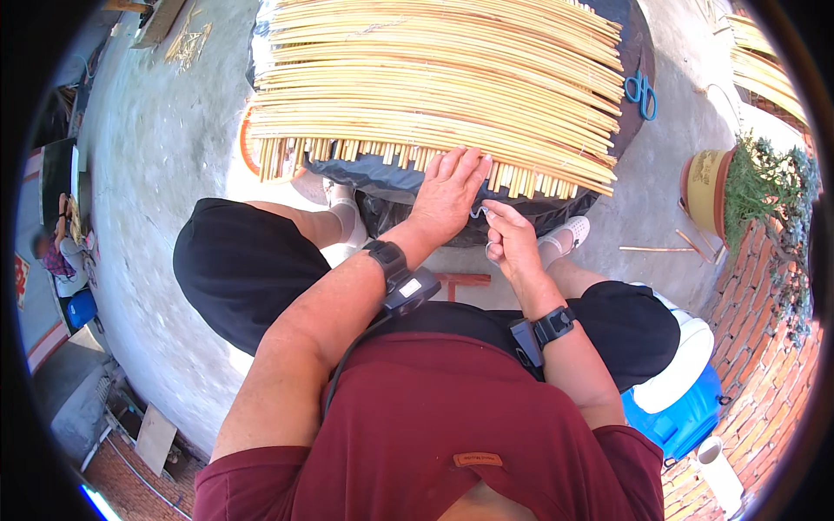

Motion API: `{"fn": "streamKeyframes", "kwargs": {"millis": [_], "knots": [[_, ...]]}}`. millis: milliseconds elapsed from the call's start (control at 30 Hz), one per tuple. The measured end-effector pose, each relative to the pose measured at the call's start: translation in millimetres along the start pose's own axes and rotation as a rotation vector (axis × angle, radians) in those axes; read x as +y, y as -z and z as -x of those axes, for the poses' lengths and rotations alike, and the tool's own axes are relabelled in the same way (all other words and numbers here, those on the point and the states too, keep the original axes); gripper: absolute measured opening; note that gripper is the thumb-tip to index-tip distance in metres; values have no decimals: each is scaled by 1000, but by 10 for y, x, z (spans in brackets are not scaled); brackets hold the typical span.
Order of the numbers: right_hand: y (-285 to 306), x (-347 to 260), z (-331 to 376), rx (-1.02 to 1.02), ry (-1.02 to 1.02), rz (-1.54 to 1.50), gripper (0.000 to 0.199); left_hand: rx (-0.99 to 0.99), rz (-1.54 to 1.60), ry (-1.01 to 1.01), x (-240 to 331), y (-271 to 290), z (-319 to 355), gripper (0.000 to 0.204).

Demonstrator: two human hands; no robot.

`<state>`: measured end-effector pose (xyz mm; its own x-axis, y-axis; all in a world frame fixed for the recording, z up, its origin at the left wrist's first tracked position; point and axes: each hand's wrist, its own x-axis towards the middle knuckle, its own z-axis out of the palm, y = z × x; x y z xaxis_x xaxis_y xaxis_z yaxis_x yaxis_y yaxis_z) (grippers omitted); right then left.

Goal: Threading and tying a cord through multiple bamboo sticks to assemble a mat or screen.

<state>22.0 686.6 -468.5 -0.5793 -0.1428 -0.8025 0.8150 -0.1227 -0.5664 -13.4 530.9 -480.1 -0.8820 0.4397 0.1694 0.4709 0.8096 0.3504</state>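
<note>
A mat of straight yellow reed stalks lies in front of me, its stalks running left to right, with short stalk ends sticking out along the near edge. My left hand rests palm down on that near edge, fingers stretched out over the stalks. Just right of it and slightly nearer to me, my right hand is closed in a pinch. From its fingertips shows a small bent piece of thin, pale strand, too small to tell if thread or wire. A ring sits on one right finger.
Dark plastic sheeting covers the support under the mat. Blue-handled scissors lie on it at the right. An orange-rimmed basin is partly under the mat's left end. A potted plant stands at right; another person sits far left.
</note>
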Motion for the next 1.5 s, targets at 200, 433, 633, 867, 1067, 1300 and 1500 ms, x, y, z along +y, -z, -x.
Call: {"fn": "streamKeyframes", "kwargs": {"millis": [200,433,633,867,1067,1300,1500], "knots": [[-192,99,-34,26,-29,-677,32,-8,4,48,31,-12,-8,52],[-201,80,-138,-19,-20,-799,21,22,31,62,16,26,-79,46],[-268,117,-166,-62,69,-813,8,-8,18,47,14,127,-109,48],[-271,49,-42,55,48,-575,25,-91,-30,78,41,162,-96,51],[-418,121,-16,80,102,-775,45,-79,-86,11,25,133,-68,57],[-408,146,-13,113,120,-857,45,-93,-33,35,21,140,-92,55],[-394,94,-106,107,79,-941,34,-61,-25,39,13,129,-97,49]]}}
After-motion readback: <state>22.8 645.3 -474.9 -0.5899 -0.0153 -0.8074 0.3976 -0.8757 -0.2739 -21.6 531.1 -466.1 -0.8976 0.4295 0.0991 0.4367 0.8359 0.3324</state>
